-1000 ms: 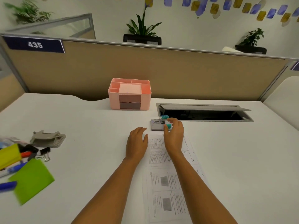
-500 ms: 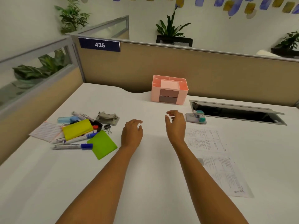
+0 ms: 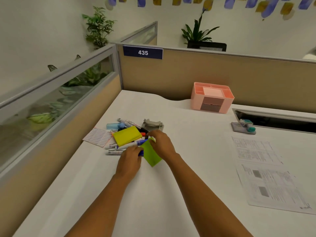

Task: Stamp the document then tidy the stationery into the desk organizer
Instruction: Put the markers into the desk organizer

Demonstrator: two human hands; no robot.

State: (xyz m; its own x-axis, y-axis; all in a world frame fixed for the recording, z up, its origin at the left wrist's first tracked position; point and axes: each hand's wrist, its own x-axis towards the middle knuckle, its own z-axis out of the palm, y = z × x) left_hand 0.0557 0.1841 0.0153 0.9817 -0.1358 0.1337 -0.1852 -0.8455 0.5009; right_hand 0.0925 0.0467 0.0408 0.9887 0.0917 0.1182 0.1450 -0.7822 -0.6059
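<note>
My left hand (image 3: pixel 130 159) curls round a blue-capped marker (image 3: pixel 141 153) at the near edge of the stationery pile. My right hand (image 3: pixel 162 145) lies over the top corner of the green sticky pad (image 3: pixel 153 158), thumb and fingers pinching its edge. The pile also holds a yellow pad (image 3: pixel 126 135), several markers (image 3: pixel 119 146), a grey hole punch (image 3: pixel 152 125) and a blue clip case (image 3: pixel 112 126). At the back stands the pink desk organizer (image 3: pixel 196 98). The stamp (image 3: pixel 246 126) sits on its grey pad, beyond the printed document (image 3: pixel 266 171) on the right.
A lined label sheet (image 3: pixel 98 138) lies left of the pile. An open cable tray (image 3: pixel 280 119) is sunk in the desk behind the stamp. Beige partitions (image 3: pixel 171 74) close off the back and left sides. The near part of the white desk (image 3: pixel 153 202) is bare.
My right hand let go of the stamp and left it on its pad. The view swung left, and both hands reached over to the stationery pile and took hold there.
</note>
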